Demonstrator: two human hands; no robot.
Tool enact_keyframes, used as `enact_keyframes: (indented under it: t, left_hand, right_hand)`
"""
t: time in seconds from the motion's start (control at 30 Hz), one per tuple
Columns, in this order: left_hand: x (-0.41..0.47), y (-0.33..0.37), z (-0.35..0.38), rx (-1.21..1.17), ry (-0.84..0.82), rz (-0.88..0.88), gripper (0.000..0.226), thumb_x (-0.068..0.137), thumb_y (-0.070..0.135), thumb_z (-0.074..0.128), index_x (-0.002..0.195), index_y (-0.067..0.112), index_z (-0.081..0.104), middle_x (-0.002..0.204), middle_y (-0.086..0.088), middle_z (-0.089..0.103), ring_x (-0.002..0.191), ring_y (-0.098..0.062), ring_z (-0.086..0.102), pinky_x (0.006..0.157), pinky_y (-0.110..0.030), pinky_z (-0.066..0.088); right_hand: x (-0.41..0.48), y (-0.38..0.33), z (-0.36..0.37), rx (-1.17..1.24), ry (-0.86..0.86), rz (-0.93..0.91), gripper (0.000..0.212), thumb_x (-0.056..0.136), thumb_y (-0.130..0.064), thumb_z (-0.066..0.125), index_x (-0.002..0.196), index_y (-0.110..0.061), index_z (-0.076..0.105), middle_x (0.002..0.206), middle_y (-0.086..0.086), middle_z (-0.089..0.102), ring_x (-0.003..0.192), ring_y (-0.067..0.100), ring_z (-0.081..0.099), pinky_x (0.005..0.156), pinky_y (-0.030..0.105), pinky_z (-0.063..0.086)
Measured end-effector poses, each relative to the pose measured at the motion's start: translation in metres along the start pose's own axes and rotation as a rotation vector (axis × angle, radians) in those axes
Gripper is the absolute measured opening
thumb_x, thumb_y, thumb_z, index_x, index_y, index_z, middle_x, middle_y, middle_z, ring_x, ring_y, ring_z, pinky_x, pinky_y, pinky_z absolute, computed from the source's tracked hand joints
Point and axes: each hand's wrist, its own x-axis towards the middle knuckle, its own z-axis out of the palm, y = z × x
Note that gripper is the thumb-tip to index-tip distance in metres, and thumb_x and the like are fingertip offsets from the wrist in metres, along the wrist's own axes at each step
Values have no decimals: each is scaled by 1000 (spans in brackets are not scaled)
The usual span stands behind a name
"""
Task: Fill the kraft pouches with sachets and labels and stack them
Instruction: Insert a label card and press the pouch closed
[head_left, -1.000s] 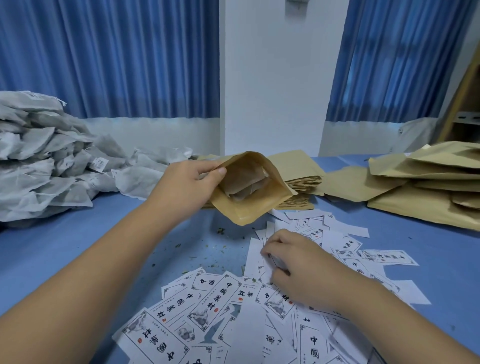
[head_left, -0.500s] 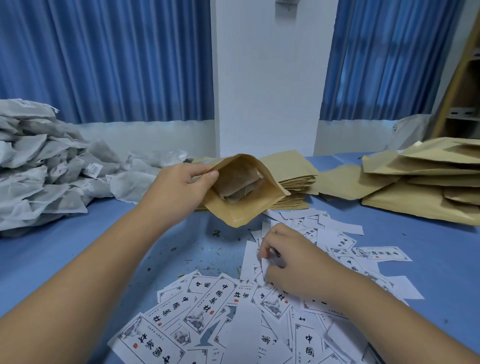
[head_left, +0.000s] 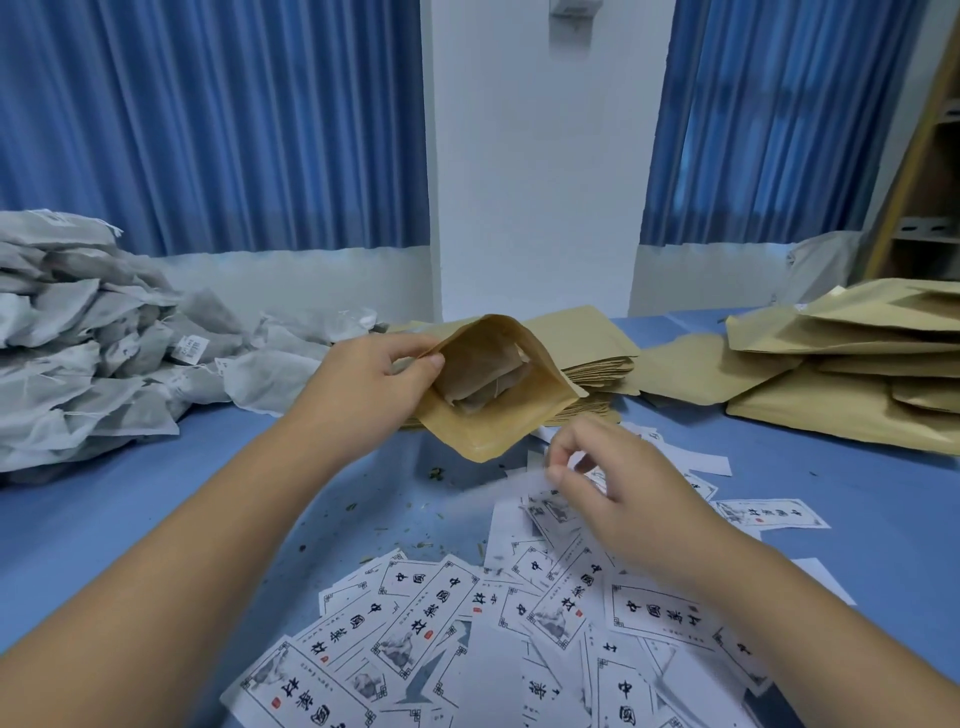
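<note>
Left hand (head_left: 374, 379) grips open kraft pouch (head_left: 498, 431) at rim, right hand (head_left: 623, 493) pinches blurred label (head_left: 524, 486) just below it; loose labels (head_left: 415, 623) underneath, sachet heap (head_left: 78, 364) outside left hand, stacked pouches (head_left: 841, 395) outside right.

**One head-worn camera, facing forward and down over the bench (head_left: 156, 519).**
We look from the near edge, close in. Our forearms enter from the bottom corners, and the left hand (head_left: 374, 379) and right hand (head_left: 623, 493) sit mid-frame. The wide lens carries across to the far blue curtains (head_left: 208, 130) and white wall (head_left: 519, 182).
</note>
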Motion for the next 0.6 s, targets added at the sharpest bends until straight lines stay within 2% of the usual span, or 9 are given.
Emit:
enact_keyframes:
  t: [0.13,0.23,0.37,0.47,0.53,0.6]
  left_hand:
    - [0,2,0,5,-17,2,24,94,25,56,108,37,71,79,19,69,83,-13,69,87,-40,55]
    - [0,3,0,-24,-43,1,26,94,23,56,111,37,70,91,12,72,89,-14,69,90,-40,55]
    - [1,2,0,-46,-73,-6,27,92,25,57,105,46,69,96,13,73,96,-14,68,91,-41,53]
    - [1,2,1,-48,-67,-4,24,91,27,58,104,44,69,100,14,71,98,-12,67,91,-41,54]
    - [1,5,2,-42,-66,5,26,91,26,58,97,50,66,101,13,70,98,-13,66,91,-40,53]
    - [0,7,3,-25,-65,10,29,91,26,58,93,55,63,105,10,68,99,-14,65,91,-40,53]
  right_hand:
    - [-3,-13,-5,-139,258,-36,11,89,-25,55,81,-30,50,74,-17,50,71,2,49,55,16,33]
    - [-3,-24,-10,-294,428,-71,11,83,-17,64,79,-22,56,67,-15,47,61,11,50,52,24,37]
    - [5,-34,-20,-474,589,-214,10,79,-8,70,74,-11,62,65,-8,51,50,17,50,43,29,40]
    - [13,-42,-16,-561,572,-245,9,77,-10,67,71,-11,62,64,-2,57,47,22,51,40,30,41]
    - [19,-45,-8,-635,466,-271,16,69,-7,74,66,-10,58,60,1,56,43,25,50,36,28,38]
    - [27,-49,-1,-723,309,-304,33,53,-3,83,63,-12,53,53,0,50,37,24,44,34,22,25]
